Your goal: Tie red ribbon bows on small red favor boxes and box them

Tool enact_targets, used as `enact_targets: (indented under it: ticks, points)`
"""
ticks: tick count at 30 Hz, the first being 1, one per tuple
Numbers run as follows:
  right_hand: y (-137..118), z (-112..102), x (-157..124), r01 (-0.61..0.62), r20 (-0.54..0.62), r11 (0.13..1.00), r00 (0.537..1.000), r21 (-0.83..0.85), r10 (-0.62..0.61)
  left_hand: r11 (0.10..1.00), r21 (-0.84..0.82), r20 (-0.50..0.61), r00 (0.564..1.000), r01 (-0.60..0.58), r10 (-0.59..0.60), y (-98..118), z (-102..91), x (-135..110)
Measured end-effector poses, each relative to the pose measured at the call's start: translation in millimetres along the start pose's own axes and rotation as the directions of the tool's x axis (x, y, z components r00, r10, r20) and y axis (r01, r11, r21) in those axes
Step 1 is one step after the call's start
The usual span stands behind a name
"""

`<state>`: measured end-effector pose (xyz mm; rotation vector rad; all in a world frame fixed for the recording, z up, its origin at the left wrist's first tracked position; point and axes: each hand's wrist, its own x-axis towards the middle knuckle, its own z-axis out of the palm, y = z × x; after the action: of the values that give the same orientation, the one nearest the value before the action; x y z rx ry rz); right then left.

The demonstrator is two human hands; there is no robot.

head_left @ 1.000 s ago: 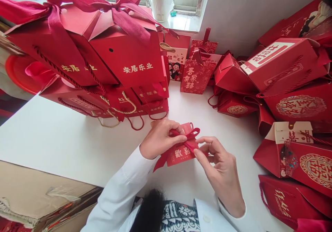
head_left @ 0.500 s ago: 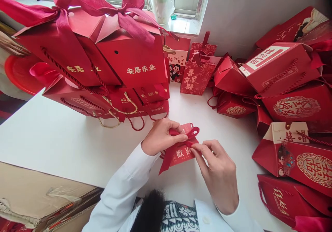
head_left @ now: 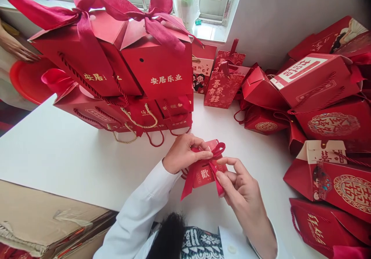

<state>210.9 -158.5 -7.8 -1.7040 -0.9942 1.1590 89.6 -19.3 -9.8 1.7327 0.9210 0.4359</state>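
Note:
A small red gift box (head_left: 203, 174) with gold lettering lies tilted between my hands, just above the white table (head_left: 72, 162). A red satin ribbon bow (head_left: 217, 149) sits on its top edge. My left hand (head_left: 187, 153), in a white sleeve, pinches the ribbon loop at the box's upper left. My right hand (head_left: 240, 185) holds a ribbon tail (head_left: 217, 180) between thumb and fingers, at the box's lower right. Part of the box's lettering is hidden behind the ribbon.
Large red gift boxes with bows and rope handles (head_left: 156, 70) are stacked behind my hands. Red paper bags and boxes (head_left: 327, 124) pile up on the right. A co-worker's hand (head_left: 17, 48) is above a round red tray (head_left: 27, 79). A cardboard box (head_left: 49, 220) is at lower left.
My right hand has drawn the ribbon tail downward and the small box has turned slightly. A co-worker's hand has come into view at the left edge.

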Motion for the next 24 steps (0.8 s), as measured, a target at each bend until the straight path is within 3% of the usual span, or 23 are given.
enact_targets:
  ticks: [4, 9, 11, 13, 14, 17, 19, 24]
  points:
    - [0.1, 2.5, -0.1, -0.080, 0.045, 0.996, 0.996, 0.030, 0.079, 0.999, 0.035, 0.012, 1.000, -0.022, 0.022, -0.5, 1.1, 0.1]
    - [-7.0, 1.2, -3.1, -0.062, 0.078, 0.997, 0.995, -0.045, 0.065, 0.985, 0.157, 0.107, 0.993, -0.070, 0.053, 8.2, 0.9, -5.3]
    - [-10.1, -3.7, -5.9, -0.011, 0.063, 0.989, 0.998, -0.146, 0.020, 0.987, 0.151, 0.123, 0.992, -0.053, 0.034, 11.0, -1.3, -8.3]
    - [-12.7, -10.2, -8.9, 0.125, -0.008, 0.939, 0.991, -0.321, -0.134, 0.993, 0.111, 0.124, 0.992, -0.032, 0.018, 12.2, -4.7, -11.0]
    - [-13.9, -13.2, -9.9, 0.213, -0.049, 0.880, 0.965, -0.423, -0.258, 0.996, 0.091, 0.124, 0.992, -0.024, 0.013, 12.3, -6.5, -12.3]
    - [-15.7, -16.9, -9.5, 0.430, -0.048, 0.636, 0.805, -0.641, -0.592, 0.998, 0.058, 0.129, 0.992, -0.019, 0.011, 11.6, -11.6, -15.6]
    - [-14.7, -13.8, -6.2, 0.517, 0.028, 0.542, 0.740, -0.663, -0.672, 0.999, 0.021, 0.138, 0.990, -0.027, 0.023, 10.7, -13.6, -17.7]
    - [-4.9, 0.3, 5.0, 0.631, 0.197, 0.419, 0.676, -0.654, -0.710, 0.996, -0.085, 0.111, 0.994, 0.000, 0.009, 6.5, -14.0, -21.1]
